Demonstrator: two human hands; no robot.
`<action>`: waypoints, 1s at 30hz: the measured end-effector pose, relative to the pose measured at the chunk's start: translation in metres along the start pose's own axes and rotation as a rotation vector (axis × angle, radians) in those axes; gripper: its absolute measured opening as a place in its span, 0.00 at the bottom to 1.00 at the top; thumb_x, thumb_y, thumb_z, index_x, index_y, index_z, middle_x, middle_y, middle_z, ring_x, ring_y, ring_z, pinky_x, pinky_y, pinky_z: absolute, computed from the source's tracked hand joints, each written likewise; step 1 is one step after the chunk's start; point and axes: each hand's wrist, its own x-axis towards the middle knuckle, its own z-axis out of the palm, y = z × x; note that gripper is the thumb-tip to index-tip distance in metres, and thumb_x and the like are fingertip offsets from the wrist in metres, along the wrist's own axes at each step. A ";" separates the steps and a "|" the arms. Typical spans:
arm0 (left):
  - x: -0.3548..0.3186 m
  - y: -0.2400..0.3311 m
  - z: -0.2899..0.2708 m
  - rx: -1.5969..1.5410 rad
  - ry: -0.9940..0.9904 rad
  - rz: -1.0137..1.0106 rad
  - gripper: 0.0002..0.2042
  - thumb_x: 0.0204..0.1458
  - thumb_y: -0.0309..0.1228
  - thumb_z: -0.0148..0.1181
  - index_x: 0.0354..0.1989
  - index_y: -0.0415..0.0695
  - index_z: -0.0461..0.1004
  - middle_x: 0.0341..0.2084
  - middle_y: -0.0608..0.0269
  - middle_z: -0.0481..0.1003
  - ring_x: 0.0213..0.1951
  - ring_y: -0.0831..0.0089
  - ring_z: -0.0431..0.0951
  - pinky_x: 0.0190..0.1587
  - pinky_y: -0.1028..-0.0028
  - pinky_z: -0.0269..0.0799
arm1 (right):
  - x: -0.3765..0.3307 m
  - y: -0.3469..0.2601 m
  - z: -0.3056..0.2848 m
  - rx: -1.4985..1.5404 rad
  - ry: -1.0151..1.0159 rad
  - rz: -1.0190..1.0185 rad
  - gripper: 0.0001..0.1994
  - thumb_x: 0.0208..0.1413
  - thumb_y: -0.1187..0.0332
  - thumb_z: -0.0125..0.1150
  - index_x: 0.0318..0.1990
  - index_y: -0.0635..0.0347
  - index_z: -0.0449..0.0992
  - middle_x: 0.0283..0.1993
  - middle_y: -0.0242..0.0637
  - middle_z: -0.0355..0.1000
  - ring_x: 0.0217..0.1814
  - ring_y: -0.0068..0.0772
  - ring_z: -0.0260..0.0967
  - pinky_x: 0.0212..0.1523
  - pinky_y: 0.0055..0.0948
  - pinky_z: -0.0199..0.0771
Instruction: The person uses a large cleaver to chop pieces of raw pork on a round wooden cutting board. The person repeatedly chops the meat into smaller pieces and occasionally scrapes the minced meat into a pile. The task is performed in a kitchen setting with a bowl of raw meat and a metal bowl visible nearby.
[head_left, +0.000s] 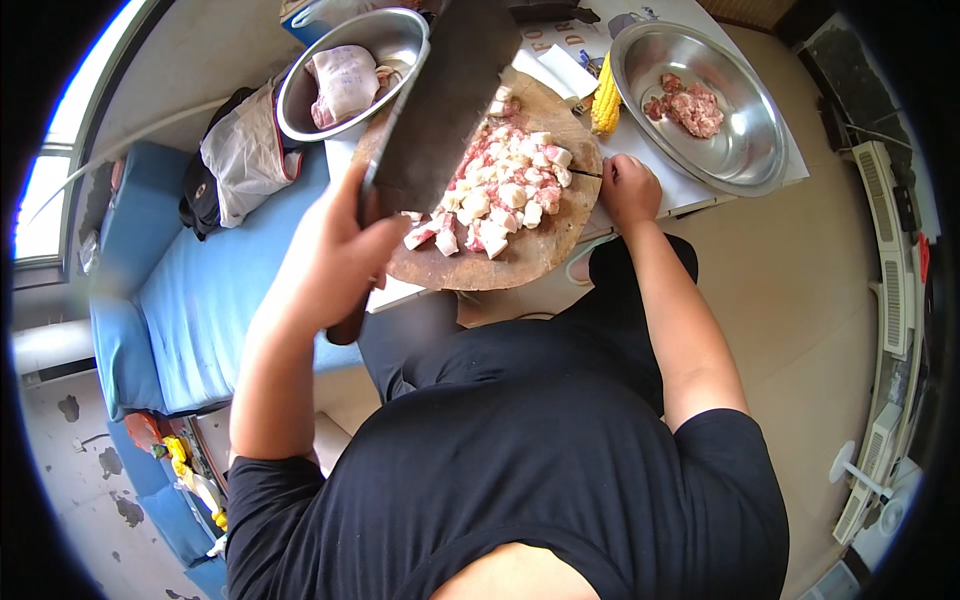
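My left hand (335, 250) is closed around the handle of a broad, dark cleaver (435, 120). Its blade is tilted up over the left side of a round wooden chopping board (470, 270) and looks slightly blurred. Chopped pieces of fatty raw meat (510, 190) are heaped on the board, partly hidden behind the blade. At the board's right edge my right hand (632, 190) rests in a loose fist, with no object showing in it. A crack runs into the board's rim beside that fist.
Left of the board, a steel bowl (408, 40) holds a slab of meat (345, 85). A larger steel basin (745, 155) with minced meat (695, 108) stands at the right. A corn cob (606, 98) lies between board and basin. A blue sofa (200, 310) with bags stands left.
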 end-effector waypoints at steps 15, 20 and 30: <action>0.023 -0.024 0.018 0.148 -0.079 -0.040 0.17 0.48 0.28 0.57 0.45 0.36 0.64 0.22 0.59 0.70 0.21 0.77 0.70 0.25 0.75 0.68 | -0.001 -0.003 0.001 -0.019 -0.011 0.000 0.10 0.51 0.62 0.53 0.23 0.57 0.69 0.27 0.39 0.71 0.33 0.46 0.69 0.34 0.44 0.69; 0.026 -0.008 -0.010 0.089 -0.042 0.082 0.13 0.49 0.25 0.55 0.42 0.38 0.64 0.20 0.67 0.66 0.16 0.81 0.65 0.19 0.79 0.62 | 0.000 0.001 0.000 -0.021 -0.007 0.015 0.10 0.51 0.62 0.53 0.23 0.57 0.70 0.27 0.39 0.71 0.33 0.46 0.69 0.34 0.44 0.69; 0.036 -0.020 -0.013 0.180 -0.098 -0.006 0.17 0.48 0.27 0.57 0.46 0.37 0.64 0.21 0.65 0.67 0.19 0.79 0.66 0.21 0.77 0.64 | -0.001 -0.001 0.003 0.000 0.038 -0.017 0.11 0.50 0.63 0.53 0.21 0.57 0.69 0.26 0.39 0.70 0.30 0.47 0.69 0.32 0.44 0.69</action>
